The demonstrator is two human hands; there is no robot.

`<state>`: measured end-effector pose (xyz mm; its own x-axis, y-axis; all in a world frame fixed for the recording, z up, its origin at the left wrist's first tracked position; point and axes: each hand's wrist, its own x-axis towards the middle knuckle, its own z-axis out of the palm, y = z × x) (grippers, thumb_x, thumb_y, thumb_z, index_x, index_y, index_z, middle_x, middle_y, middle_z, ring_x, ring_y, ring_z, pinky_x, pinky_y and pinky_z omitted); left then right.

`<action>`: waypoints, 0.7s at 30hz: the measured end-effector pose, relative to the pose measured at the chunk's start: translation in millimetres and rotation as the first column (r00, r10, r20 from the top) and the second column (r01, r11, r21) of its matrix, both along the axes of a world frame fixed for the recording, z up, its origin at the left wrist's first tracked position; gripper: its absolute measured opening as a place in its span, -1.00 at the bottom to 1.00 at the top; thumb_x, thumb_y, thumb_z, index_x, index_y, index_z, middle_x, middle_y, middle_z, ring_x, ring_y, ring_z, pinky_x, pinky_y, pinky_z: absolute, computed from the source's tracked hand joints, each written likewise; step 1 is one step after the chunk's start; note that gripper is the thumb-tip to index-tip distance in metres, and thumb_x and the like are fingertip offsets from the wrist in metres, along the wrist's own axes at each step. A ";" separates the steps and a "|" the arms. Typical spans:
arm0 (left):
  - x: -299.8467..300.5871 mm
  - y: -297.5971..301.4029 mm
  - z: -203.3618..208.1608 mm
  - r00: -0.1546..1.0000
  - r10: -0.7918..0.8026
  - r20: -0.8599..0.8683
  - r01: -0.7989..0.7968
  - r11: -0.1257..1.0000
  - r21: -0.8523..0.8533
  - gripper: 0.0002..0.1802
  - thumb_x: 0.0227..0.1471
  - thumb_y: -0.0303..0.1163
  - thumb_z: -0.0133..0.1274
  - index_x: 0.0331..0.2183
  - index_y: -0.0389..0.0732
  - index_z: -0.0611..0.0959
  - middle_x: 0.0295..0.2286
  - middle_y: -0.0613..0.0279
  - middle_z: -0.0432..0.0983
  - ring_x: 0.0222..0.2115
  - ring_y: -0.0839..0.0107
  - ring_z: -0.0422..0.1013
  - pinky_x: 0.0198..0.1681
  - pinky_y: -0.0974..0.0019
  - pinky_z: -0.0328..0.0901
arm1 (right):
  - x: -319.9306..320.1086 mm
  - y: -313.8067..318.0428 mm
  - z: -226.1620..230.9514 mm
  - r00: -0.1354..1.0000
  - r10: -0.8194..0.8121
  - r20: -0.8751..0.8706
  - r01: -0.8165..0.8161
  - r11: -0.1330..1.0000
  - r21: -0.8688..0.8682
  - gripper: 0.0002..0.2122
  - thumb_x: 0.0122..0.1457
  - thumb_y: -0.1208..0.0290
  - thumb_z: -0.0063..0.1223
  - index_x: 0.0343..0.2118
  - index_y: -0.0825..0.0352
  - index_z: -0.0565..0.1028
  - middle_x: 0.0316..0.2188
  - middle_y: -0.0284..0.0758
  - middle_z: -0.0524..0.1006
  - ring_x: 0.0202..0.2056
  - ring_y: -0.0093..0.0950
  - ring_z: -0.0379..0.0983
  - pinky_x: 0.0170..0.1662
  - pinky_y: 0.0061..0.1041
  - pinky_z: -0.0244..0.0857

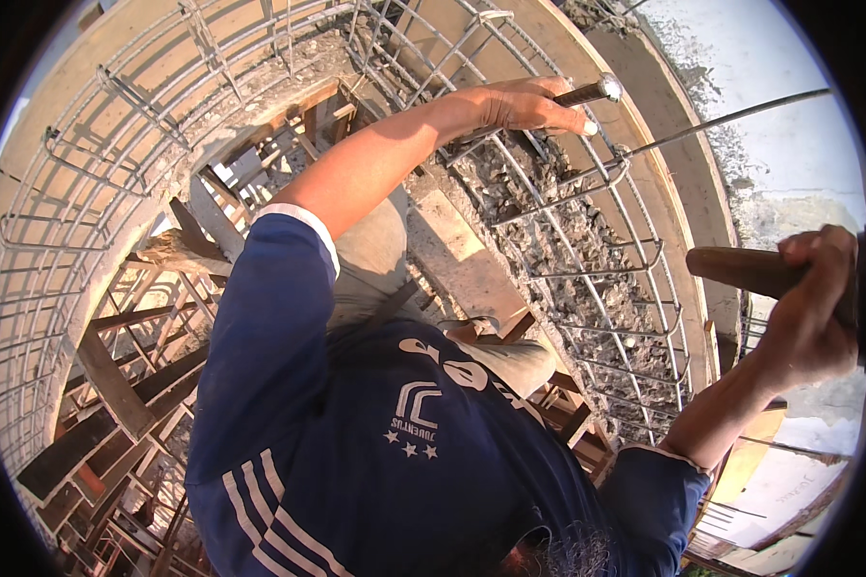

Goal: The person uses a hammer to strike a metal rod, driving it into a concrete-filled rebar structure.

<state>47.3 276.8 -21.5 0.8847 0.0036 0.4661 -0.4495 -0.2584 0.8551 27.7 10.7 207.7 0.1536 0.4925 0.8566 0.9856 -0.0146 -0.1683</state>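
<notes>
Over a rebar cage, a steel bar is clasped by the curled left hand — apparently for steadiness — and right of the cage, a wooden-handled tool is gripped by the closed right hand.

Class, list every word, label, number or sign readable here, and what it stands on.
Dark blue white-striped fabric shirt: small pale lettering, upside down, between an emblem and three stars; wording withheld.
Same shirt, larger pale print: folded, not fully readable.
White flat panel, lower right: faint marks, too small to read.
</notes>
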 end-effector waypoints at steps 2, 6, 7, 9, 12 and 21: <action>-6.9 5.6 -11.5 0.993 0.118 -0.026 -0.119 0.991 -0.059 -0.44 0.09 0.12 0.12 -0.68 -0.09 0.44 -0.73 0.47 0.13 -0.66 0.58 0.06 -0.51 0.42 -0.04 | 26.6 23.3 -69.9 0.936 -0.225 0.269 0.346 0.715 -0.607 -0.75 0.12 0.53 0.09 -0.15 0.35 0.34 -0.70 -0.17 0.44 -0.63 -0.35 0.48 -0.53 -0.35 0.29; -19.1 20.5 -25.5 0.926 0.339 0.167 -0.325 0.940 -0.103 -0.44 0.22 0.06 0.01 -0.64 -0.14 0.40 -0.68 0.45 0.17 -0.64 0.57 0.11 -0.51 0.40 0.08 | 24.0 -5.6 -84.3 0.949 -0.314 -0.037 0.182 0.638 -0.748 -0.70 0.13 0.55 0.07 -0.06 0.33 0.35 -0.70 -0.14 0.46 -0.66 -0.26 0.49 -0.53 -0.33 0.31; -29.2 21.0 -35.5 0.943 0.315 0.107 -0.286 0.932 -0.222 -0.42 0.17 0.11 0.04 -0.68 -0.10 0.41 -0.70 0.48 0.16 -0.65 0.60 0.12 -0.54 0.42 0.07 | 26.9 -15.9 -94.3 0.935 -0.324 -0.145 0.119 0.671 -0.731 -0.68 0.12 0.55 0.07 -0.05 0.34 0.36 -0.70 -0.14 0.47 -0.66 -0.25 0.49 -0.54 -0.36 0.30; -55.5 20.0 -54.3 0.949 0.302 0.087 -0.250 0.895 -0.370 -0.41 0.20 0.12 0.00 -0.68 -0.08 0.38 -0.72 0.45 0.14 -0.66 0.60 0.12 -0.56 0.42 0.07 | 35.4 -46.9 -119.9 0.920 -0.339 -0.198 0.119 0.722 -0.682 -0.67 0.10 0.53 0.10 -0.05 0.37 0.38 -0.63 -0.14 0.49 -0.62 -0.31 0.49 -0.48 -0.39 0.31; -92.7 31.0 -93.3 0.903 0.393 0.173 -0.251 0.810 -0.530 -0.43 0.29 0.03 -0.13 -0.68 -0.07 0.29 -0.73 0.41 0.11 -0.69 0.58 0.06 -0.58 0.40 0.01 | 46.7 -94.3 -173.6 0.784 -0.417 -0.459 0.004 0.743 -0.669 -0.72 0.16 0.57 0.09 -0.07 0.44 0.36 -0.58 -0.46 0.40 -0.64 -0.70 0.28 -0.59 -0.65 0.18; -11.6 -2.8 -33.5 0.924 0.382 -0.008 -0.373 0.907 0.197 -0.45 0.28 0.04 -0.10 -0.49 -0.27 0.50 -0.76 0.28 0.21 -0.66 0.38 0.12 -0.51 0.15 0.15 | 25.6 -95.4 -171.2 0.608 -0.234 -0.758 -0.071 0.936 -0.346 -0.82 0.13 0.57 0.12 -0.27 0.38 0.35 -0.59 -0.38 0.40 -0.64 -0.64 0.33 -0.57 -0.61 0.22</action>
